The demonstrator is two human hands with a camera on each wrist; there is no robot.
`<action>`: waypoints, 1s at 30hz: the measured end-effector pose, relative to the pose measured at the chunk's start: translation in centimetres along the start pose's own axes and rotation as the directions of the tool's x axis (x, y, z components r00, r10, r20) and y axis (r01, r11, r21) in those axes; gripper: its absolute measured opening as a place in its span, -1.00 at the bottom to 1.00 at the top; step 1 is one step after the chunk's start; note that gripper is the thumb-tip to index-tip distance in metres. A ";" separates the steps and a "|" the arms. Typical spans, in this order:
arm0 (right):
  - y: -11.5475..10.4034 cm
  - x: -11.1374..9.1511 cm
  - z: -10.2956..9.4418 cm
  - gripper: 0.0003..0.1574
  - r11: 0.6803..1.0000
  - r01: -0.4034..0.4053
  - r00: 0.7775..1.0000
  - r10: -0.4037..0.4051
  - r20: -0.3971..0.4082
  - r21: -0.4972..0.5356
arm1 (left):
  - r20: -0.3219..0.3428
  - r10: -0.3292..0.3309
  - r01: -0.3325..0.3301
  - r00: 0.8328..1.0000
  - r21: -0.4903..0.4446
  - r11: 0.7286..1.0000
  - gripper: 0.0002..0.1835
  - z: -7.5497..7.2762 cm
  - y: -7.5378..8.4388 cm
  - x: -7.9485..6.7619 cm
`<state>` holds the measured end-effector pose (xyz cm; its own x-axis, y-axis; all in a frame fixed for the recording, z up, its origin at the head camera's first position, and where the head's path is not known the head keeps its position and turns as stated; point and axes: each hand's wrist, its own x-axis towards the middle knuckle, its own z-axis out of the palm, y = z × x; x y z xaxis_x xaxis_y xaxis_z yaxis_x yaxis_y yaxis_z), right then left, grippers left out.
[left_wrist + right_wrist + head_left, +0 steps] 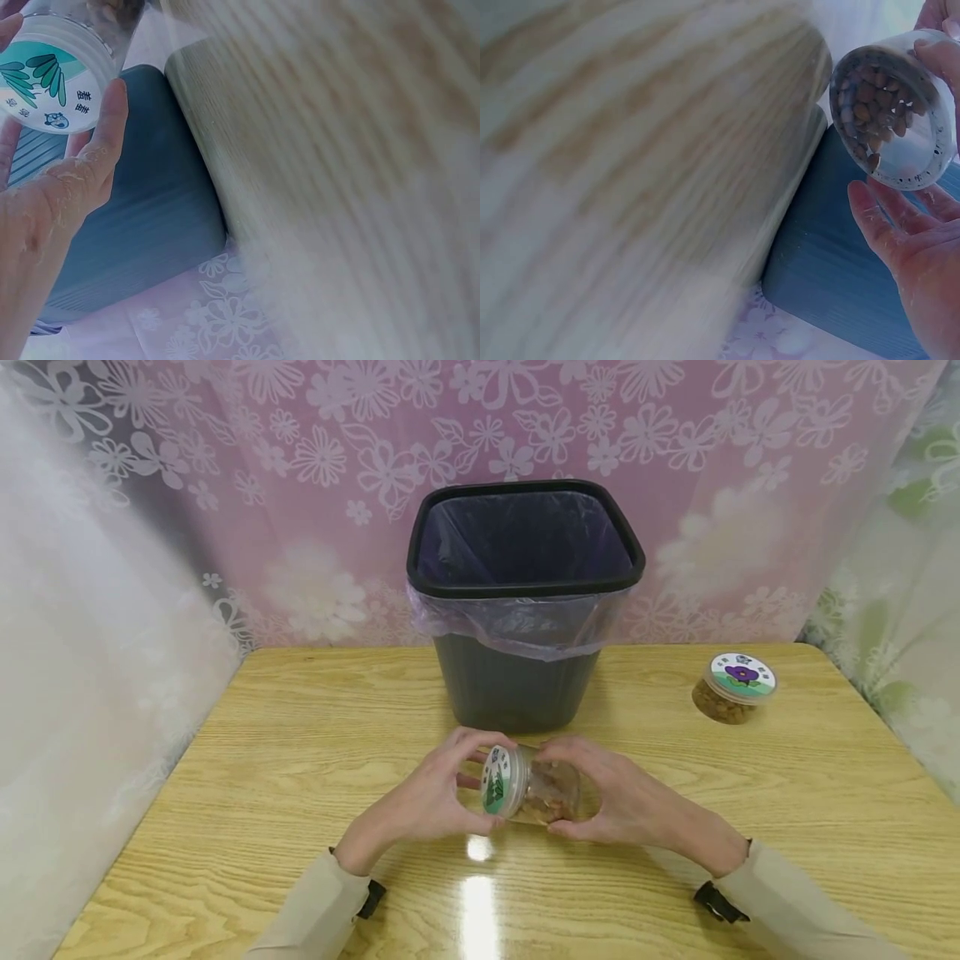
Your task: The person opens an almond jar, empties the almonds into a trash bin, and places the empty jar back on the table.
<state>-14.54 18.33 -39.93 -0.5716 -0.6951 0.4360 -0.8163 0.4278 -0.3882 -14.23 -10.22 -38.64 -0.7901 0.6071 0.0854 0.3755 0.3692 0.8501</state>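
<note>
A clear plastic jar [546, 795] with brown, nut-like pieces inside is held on its side close over the table, its lid end facing left. My left hand [433, 789] grips the lid end, with thumb and fingers curled round the rim. The lid [46, 84] carries a white label with green leaves, seen in the left wrist view. My right hand [633, 793] holds the jar's body near the base, thumb below and fingers above. In the right wrist view the clear base [922, 146] shows the pieces [870, 97] heaped to one side.
Directly behind the hands stands a dark bin [517, 681] lined with a thin purplish bag [525, 622]. A second, shorter jar [727, 702] with a purple flower on its lid stands at the back right of the wooden table [300, 727]. A pink floral curtain [315, 527] hangs behind.
</note>
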 end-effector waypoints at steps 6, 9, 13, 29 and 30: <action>0.1 0.0 0.1 -0.07 0.999 0.031 1.000 -0.031 -0.005 -0.023 | -0.004 -0.020 0.020 1.000 -0.054 0.998 -0.07 -0.1 -0.2 0.1; 0.2 0.2 0.1 -0.06 0.999 0.045 0.999 -0.045 -0.006 -0.032 | -0.010 -0.035 0.034 0.999 -0.080 0.996 -0.08 -0.3 -0.2 0.3; 0.2 0.4 0.2 -0.05 0.999 0.039 0.999 -0.038 0.002 -0.018 | -0.022 -0.058 0.056 0.998 -0.089 0.994 -0.09 -0.5 -0.2 0.4; 0.2 0.6 0.3 -0.02 0.997 -0.001 1.000 0.000 0.022 0.071 | -0.054 -0.090 0.084 0.995 -0.094 0.992 -0.11 -0.5 0.0 0.5; 0.3 0.6 0.3 -0.02 0.997 0.003 1.000 -0.004 0.018 0.072 | -0.056 -0.090 0.085 0.994 -0.094 0.992 -0.12 -0.4 0.0 0.5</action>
<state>-15.05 17.86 -40.03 -0.5667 -0.7073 0.4226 -0.8097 0.3830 -0.4447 -14.86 -10.19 -38.33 -0.8465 0.5312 0.0368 0.2599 0.3519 0.8992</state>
